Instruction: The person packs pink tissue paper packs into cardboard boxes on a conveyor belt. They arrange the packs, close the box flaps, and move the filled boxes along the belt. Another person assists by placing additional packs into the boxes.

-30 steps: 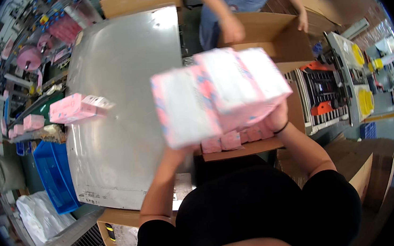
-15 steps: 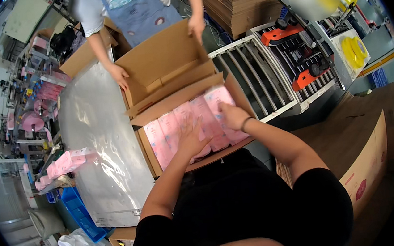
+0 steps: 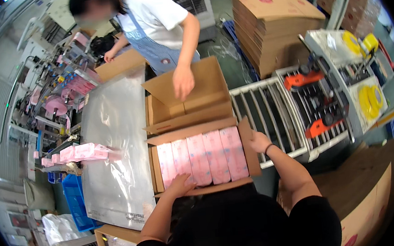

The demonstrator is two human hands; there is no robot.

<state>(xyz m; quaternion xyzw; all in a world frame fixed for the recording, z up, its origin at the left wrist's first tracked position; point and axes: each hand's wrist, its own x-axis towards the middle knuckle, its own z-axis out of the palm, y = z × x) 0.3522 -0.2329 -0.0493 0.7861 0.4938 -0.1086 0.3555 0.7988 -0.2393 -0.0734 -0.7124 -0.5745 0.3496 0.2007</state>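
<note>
In front of me stands an open cardboard carton [image 3: 156, 156], holding a row of several pink wrapped packs [image 3: 199, 156] set upright side by side. My left hand [image 3: 180, 185] rests at the carton's near edge, fingers stretched over the lower ends of the packs. At the right side, my right hand [image 3: 258, 142] grips the raised carton flap [image 3: 249, 149], with some fingers hidden by it. Just beyond stands a second open carton [image 3: 194, 95]; a co-worker's hand [image 3: 183, 82] hovers over it.
A metal table [image 3: 117, 178] lies to the left, with pink packs [image 3: 90, 151] arriving at its far-left edge. On the right runs a roller conveyor [image 3: 265, 116] with a taping machine [image 3: 320, 97]. Flattened cartons [image 3: 278, 30] are stacked behind; more cardboard [image 3: 370, 201] stands at lower right.
My right hand has moved off the packs to the right flap. My left hand has slid to the near edge. The co-worker has drawn one hand back to the left, off the far carton.
</note>
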